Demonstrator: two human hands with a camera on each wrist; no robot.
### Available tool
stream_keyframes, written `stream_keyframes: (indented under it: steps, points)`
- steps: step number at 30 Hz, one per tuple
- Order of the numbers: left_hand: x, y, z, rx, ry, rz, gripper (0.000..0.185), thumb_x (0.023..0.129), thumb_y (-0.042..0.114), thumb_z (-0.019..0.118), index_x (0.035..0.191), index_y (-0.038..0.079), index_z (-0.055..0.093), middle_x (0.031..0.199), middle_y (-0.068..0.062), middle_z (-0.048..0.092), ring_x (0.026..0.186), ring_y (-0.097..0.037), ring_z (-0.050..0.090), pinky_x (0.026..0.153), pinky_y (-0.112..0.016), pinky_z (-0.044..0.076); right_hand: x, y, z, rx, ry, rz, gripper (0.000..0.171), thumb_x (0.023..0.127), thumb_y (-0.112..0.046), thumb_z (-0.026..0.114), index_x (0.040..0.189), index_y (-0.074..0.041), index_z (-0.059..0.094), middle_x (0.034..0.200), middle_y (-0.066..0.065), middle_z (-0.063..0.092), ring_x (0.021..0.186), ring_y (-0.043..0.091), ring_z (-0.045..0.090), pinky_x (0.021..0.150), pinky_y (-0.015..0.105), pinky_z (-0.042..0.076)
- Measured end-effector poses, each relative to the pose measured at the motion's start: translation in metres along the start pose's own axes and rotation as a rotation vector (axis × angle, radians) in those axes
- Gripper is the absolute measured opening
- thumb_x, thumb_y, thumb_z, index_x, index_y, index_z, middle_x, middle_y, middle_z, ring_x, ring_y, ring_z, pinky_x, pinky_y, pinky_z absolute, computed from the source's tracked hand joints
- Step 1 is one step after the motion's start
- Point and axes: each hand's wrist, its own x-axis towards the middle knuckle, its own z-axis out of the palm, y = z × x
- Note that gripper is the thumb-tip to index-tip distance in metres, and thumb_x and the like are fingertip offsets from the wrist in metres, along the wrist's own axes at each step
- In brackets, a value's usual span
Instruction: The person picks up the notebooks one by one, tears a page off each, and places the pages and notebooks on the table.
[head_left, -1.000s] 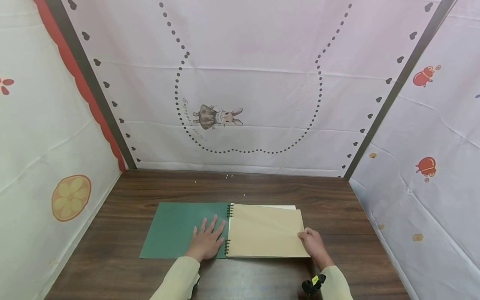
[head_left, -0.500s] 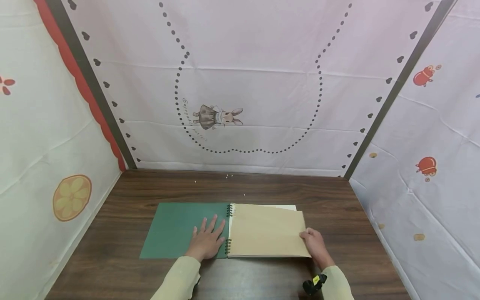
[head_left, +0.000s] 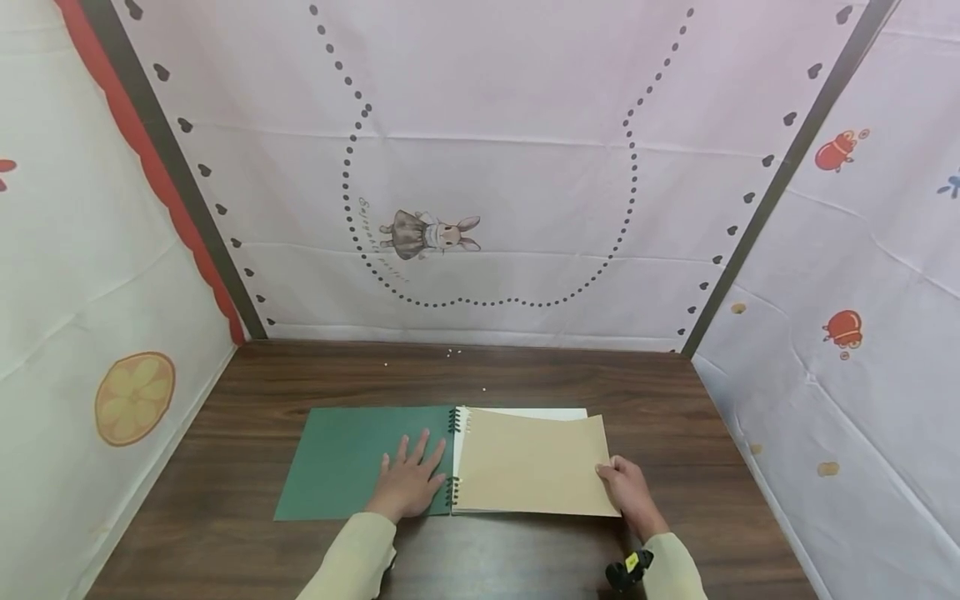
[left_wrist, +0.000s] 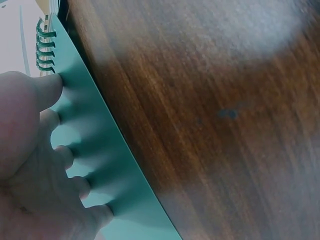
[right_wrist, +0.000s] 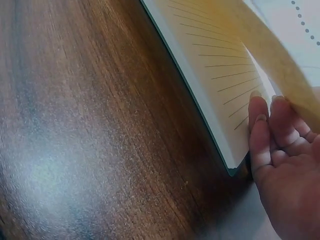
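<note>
Tan page (head_left: 528, 463) lifted slightly, one notebook (head_left: 360, 461), two hands

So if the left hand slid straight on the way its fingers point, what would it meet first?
Probably nothing soon: the left hand lies flat on the green cover, fingers pointing at the far table, which looks bare there; then the backdrop.

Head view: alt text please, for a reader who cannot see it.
A spiral-bound notebook lies open on a dark wooden table; the left hand rests flat on its green cover, while the right hand lifts the outer edge of a tan page. Printed fabric walls surround the table.
</note>
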Motion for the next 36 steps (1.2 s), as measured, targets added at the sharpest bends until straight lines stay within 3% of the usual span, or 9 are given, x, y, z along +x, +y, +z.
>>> stream_keyframes:
  steps: [23,36]
  points:
    - [-0.0045,0.0019,-0.0031,-0.004,-0.01,-0.001,0.056,0.1,0.038,0.048,0.151,0.021,0.034,0.163,-0.01,0.018,0.148,-0.044,0.012,0.113,-0.07,0.013,-0.0028,0.0029,-0.0038,-0.074,-0.025,-0.007,0.023,0.099,-0.013,0.049,0.078,-0.006,0.044,0.069,0.0,0.04,0.065,0.015,0.043,0.057,0.025,0.034]
    - [-0.0052,0.001,-0.0026,-0.001,0.002,0.002,0.056,0.1,0.038,0.049,0.151,0.022,0.034,0.162,-0.01,0.02,0.148,-0.044,0.014,0.113,-0.07,0.014,0.0005,0.006,-0.0043,-0.051,-0.041,-0.009,0.021,0.1,-0.012,0.048,0.08,-0.004,0.045,0.069,0.0,0.044,0.062,0.014,0.046,0.055,0.023,0.036]
